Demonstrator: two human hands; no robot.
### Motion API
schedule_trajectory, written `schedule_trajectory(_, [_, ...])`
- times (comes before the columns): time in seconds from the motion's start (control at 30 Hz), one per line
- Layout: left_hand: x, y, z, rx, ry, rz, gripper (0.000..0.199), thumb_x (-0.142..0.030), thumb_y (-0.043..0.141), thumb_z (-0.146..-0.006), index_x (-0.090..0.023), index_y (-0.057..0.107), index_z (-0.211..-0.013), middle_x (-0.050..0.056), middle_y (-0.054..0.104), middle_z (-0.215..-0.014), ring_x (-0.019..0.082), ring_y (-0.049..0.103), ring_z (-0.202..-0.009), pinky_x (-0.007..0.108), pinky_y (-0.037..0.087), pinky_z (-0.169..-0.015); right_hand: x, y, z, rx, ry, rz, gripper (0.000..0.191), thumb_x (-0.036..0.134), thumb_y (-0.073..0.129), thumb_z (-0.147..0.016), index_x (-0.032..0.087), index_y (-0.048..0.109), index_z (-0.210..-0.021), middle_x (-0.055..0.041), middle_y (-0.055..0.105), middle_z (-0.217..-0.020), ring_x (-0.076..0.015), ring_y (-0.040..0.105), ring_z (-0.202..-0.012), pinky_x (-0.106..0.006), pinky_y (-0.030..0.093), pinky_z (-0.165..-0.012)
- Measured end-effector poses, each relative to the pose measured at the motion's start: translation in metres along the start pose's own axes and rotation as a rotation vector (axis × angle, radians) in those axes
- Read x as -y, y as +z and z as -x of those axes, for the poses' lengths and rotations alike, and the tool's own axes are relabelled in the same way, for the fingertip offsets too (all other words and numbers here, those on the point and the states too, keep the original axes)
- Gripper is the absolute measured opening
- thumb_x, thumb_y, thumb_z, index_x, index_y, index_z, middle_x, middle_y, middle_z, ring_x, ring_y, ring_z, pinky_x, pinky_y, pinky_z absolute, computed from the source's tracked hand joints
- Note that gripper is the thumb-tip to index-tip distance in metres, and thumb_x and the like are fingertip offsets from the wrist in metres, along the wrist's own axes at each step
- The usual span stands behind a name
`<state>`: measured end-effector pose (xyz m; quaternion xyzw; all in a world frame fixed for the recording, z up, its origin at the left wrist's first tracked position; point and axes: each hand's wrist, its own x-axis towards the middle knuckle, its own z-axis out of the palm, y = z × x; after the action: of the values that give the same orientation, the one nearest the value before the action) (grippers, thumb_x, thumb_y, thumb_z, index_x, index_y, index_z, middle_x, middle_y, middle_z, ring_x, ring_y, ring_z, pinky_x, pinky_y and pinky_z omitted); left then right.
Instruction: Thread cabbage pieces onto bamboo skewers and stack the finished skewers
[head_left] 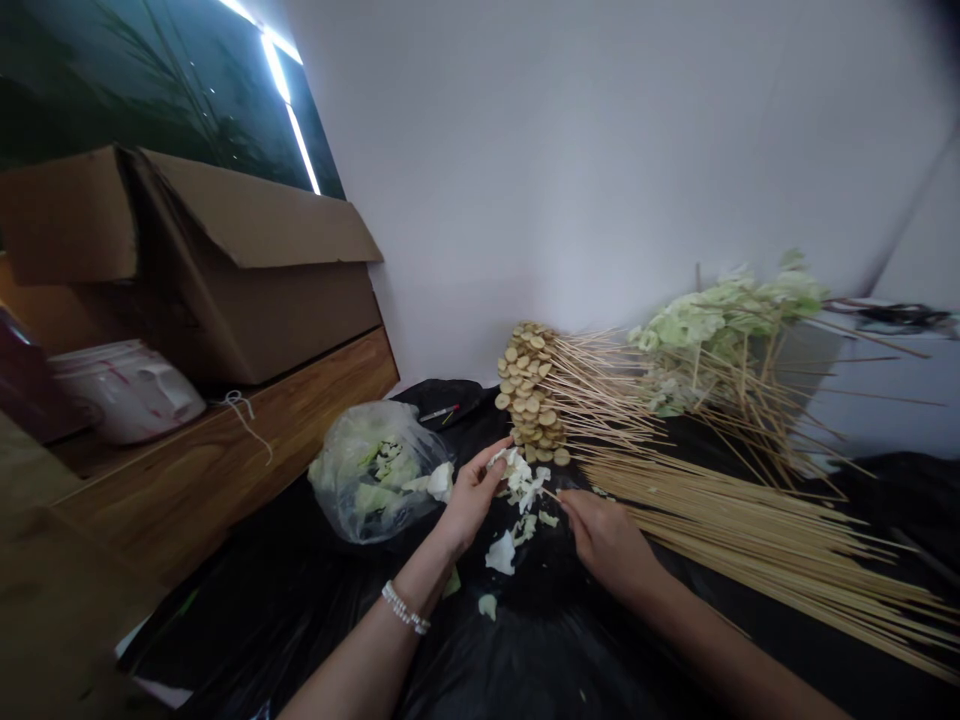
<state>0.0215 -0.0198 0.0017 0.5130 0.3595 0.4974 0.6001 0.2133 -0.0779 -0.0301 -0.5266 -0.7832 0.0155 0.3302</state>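
Skewer [551,494] slants leftward to cabbage [523,480]; right fingers [574,502] clamp it, left fingers [486,461] pinch cabbage.

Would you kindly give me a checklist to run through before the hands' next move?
1. Left hand holds crinkled, whitish-green leaf pieces: ok.
2. Right hand has a grip on a thin, pale wooden skewer: ok.
3. Skewer's tip clear of the left hand: cannot tell; leaf hides it.
4. Clear, rounded plastic bag contains green leaves: ok.
5. Shiny black plastic sheet free of loose pale scraps: not ok.
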Motion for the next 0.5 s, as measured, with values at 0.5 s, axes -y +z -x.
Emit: schedule_trajectory(0.5, [0.0024, 0.0017, 0.0003, 0.032, 0.014, -0.026, 0.044, -0.038, 0.069, -0.077, -0.022, 0.065, -0.118, 0.007, 0.070, -0.111, 0.022, 0.065, -0.096, 0.029, 0.050, -0.083, 0.0025, -0.0037, -0.0009, -0.041, 0.027, -0.052, 0.028, 0.018, 0.033, -0.094, 0.019, 0.060, -0.087, -0.0046, 0.065, -0.082, -0.0160, 0.061, -0.079, -0.027, 0.043, -0.073])
